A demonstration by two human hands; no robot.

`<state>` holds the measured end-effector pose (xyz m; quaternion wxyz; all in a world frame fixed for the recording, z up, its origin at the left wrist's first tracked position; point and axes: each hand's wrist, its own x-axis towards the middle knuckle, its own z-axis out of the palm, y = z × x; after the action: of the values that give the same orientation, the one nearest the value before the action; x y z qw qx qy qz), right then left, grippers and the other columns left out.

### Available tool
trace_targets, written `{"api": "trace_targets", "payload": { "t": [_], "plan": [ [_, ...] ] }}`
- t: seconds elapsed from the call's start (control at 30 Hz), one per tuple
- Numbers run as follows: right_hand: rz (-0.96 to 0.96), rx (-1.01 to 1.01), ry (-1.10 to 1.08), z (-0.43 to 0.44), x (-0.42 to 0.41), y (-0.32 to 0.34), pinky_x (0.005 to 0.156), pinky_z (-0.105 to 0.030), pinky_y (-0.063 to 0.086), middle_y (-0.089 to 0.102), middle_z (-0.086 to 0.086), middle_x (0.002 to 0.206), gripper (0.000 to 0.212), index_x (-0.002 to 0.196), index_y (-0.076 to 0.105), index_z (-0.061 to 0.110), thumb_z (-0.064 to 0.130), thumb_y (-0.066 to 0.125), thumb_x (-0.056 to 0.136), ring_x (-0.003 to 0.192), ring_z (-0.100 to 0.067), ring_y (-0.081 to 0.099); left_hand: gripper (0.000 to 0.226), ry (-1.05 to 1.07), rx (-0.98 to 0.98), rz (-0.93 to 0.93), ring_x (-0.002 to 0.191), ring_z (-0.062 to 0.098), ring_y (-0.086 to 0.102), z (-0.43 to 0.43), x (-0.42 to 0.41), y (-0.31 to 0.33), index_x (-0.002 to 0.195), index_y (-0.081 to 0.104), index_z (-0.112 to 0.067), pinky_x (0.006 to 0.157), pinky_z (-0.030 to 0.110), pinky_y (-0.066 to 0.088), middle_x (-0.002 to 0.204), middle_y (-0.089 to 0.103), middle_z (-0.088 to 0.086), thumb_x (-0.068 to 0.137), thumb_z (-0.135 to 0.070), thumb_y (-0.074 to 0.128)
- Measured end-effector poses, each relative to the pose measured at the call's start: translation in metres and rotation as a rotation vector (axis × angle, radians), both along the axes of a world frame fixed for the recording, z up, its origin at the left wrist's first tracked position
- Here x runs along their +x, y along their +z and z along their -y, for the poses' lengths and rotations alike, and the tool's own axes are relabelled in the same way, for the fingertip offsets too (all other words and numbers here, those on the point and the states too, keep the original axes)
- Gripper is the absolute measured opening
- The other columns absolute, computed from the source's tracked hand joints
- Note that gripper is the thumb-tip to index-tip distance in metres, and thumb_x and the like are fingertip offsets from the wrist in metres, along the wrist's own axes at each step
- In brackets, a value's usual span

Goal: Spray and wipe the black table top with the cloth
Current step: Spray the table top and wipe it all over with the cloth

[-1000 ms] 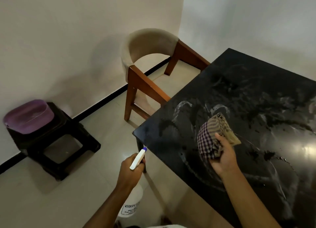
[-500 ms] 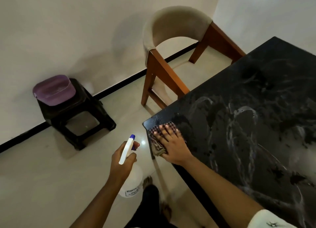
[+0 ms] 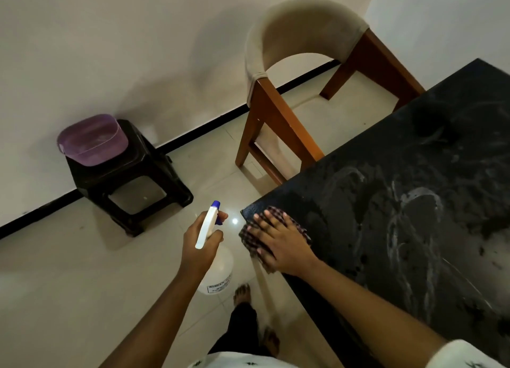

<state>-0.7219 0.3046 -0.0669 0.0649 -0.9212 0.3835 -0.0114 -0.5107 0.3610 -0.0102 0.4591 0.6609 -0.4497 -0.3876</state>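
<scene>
The black table top [image 3: 400, 216] fills the right side, streaked with whitish wet smears. My right hand [image 3: 278, 243] lies flat, fingers spread, pressing a checked cloth [image 3: 248, 236] onto the table's near left corner; part of the cloth hangs over the edge. My left hand [image 3: 201, 243] holds a white spray bottle [image 3: 218, 271] with a blue nozzle over the floor, just left of that corner. The bottle's body shows below my hand.
A wooden chair [image 3: 276, 119] with a beige curved back stands at the table's far left side. A dark stool [image 3: 129, 180] by the wall carries a purple tub [image 3: 92, 140]. My bare feet [image 3: 242, 294] are on the tiled floor beside the table.
My right hand swept the cloth from the middle of the table to its near left corner and now presses it flat there. The view shifted left and down; the spray bottle stays in my left hand.
</scene>
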Motion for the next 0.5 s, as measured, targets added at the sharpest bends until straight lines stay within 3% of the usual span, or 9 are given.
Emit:
{"api": "trace_targets", "payload": {
  "t": [0.13,0.23,0.33,0.4,0.5],
  "plan": [
    [-0.010,0.056,0.114,0.029,0.004,-0.012,0.115,-0.052,0.004,0.022,0.002,0.157,0.055,0.148,0.022,0.031,0.047,0.028,0.096,0.146,-0.021,0.013,0.034,0.023,0.029,0.009,0.099,0.006,0.062,0.014,0.013,-0.008,0.103,0.065,-0.023,0.084,0.048,0.057,0.099,0.068,-0.012,0.072,-0.012,0.054],
    [-0.008,0.064,-0.093,0.074,0.018,-0.005,0.116,-0.056,0.013,0.025,0.001,0.157,0.058,0.148,0.027,0.028,0.046,0.023,0.093,0.146,-0.022,0.017,0.034,0.035,0.063,0.020,0.096,0.004,0.062,0.023,0.018,-0.012,0.106,0.064,-0.019,0.085,0.044,0.057,0.099,0.067,-0.013,0.073,-0.017,0.056],
    [-0.001,0.045,-0.228,0.088,0.034,-0.002,0.116,-0.054,0.015,0.032,-0.001,0.154,0.058,0.144,0.035,0.027,0.051,0.023,0.093,0.144,-0.023,0.021,0.033,0.029,0.049,0.028,0.095,0.006,0.062,0.033,0.022,-0.011,0.105,0.063,-0.020,0.082,0.032,0.054,0.099,0.066,-0.012,0.073,-0.015,0.056],
    [0.031,0.045,-0.048,0.069,0.040,-0.005,0.115,-0.055,0.017,0.036,-0.001,0.151,0.056,0.140,0.040,0.028,0.054,0.029,0.092,0.142,-0.023,0.025,0.033,0.010,0.033,0.025,0.096,0.004,0.062,0.037,0.026,-0.010,0.104,0.064,-0.020,0.079,0.023,0.051,0.100,0.067,-0.010,0.073,-0.013,0.056],
    [-0.015,0.013,0.288,0.047,0.039,-0.017,0.115,-0.053,0.010,0.029,0.001,0.155,0.057,0.144,0.034,0.031,0.056,0.034,0.093,0.145,-0.023,0.019,0.030,0.002,0.056,0.029,0.094,0.000,0.060,0.042,0.035,-0.013,0.103,0.062,-0.024,0.073,0.016,0.049,0.101,0.066,-0.010,0.078,-0.008,0.059]
  ]
}}
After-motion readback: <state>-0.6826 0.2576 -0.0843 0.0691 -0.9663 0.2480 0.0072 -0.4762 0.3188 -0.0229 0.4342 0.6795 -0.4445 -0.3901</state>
